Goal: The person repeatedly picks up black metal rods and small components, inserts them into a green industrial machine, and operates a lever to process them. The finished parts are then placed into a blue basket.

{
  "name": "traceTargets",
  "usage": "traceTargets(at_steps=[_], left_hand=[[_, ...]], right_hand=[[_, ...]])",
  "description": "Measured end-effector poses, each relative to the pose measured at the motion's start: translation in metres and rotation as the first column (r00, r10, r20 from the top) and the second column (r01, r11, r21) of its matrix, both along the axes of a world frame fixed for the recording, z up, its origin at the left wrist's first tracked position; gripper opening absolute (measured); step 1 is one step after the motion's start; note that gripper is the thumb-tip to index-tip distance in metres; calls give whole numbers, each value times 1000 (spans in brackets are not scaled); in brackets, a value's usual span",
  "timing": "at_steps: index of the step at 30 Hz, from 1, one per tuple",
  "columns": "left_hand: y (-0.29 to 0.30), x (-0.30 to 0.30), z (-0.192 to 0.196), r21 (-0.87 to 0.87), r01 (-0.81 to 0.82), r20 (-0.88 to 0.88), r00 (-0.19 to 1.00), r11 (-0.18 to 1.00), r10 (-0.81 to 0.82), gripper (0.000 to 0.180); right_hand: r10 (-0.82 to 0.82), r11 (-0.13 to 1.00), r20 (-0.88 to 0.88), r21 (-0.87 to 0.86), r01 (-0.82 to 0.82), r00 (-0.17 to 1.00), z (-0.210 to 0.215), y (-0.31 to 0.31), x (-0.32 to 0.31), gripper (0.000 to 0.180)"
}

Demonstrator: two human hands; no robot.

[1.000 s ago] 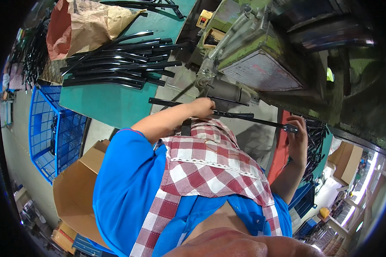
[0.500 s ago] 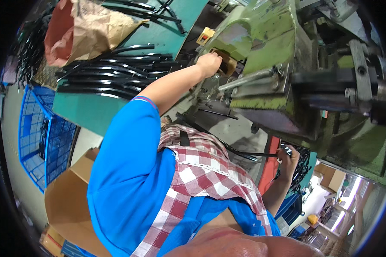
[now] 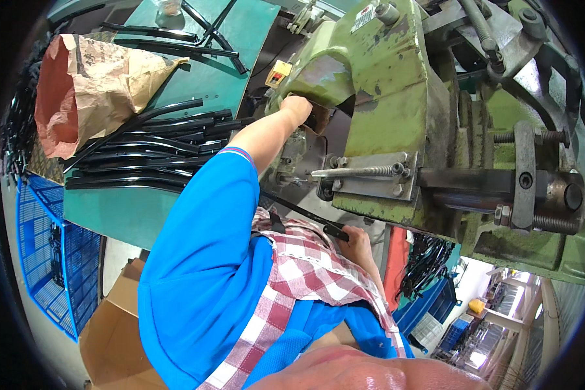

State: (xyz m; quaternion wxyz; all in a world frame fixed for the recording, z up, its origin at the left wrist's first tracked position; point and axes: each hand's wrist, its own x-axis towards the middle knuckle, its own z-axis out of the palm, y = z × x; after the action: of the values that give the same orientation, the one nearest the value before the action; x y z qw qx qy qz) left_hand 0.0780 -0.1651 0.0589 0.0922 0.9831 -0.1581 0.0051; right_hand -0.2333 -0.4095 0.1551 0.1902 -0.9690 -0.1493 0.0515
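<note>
My right hand [image 3: 357, 247] is closed on the end of a long, thin black metal strip [image 3: 302, 211]. The strip slants up and left in front of my checked apron, toward the underside of the machine. My left hand [image 3: 297, 110] is up at the green press-like machine [image 3: 390, 104], its fingers curled at a recess beside a brown piece [image 3: 317, 120]. What those fingers grip, if anything, is hidden.
To the left, a green table [image 3: 120, 211] bears several black curved strips [image 3: 149, 146] and a brown paper bag [image 3: 101, 88]. A blue mesh cage [image 3: 45, 260] and a cardboard box [image 3: 114, 338] stand below it. Another heap of black strips [image 3: 426, 260] lies at right.
My right hand has moved left and closer to my apron, drawing the black strip with it. My left hand stays at the recess; the view has shifted.
</note>
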Motion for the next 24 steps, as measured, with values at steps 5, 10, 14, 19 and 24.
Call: traceTargets(at_steps=[5,10,14,19,24], left_hand=[[2,-10,-7,-92,22,108,994,996,-12,21],[9,-27,-4,-170,-41,115,991,985,61,21],[11,-54,14,-410,-114,80,984,905,160,31],[19,-107,4,-606,-21,77,993,795,86,28],[24,-171,1,-862,77,106,994,500,30,20]], right_hand=[[-22,1000,-181,2,23,983,-22,4,9,18],[117,991,-145,81,-106,983,-31,13,21,17],[213,976,-146,69,-205,966,-46,5,23,14],[266,963,-73,53,-263,961,-40,18,30,17],[284,959,-9,26,-283,959,-40,22,39,19]])
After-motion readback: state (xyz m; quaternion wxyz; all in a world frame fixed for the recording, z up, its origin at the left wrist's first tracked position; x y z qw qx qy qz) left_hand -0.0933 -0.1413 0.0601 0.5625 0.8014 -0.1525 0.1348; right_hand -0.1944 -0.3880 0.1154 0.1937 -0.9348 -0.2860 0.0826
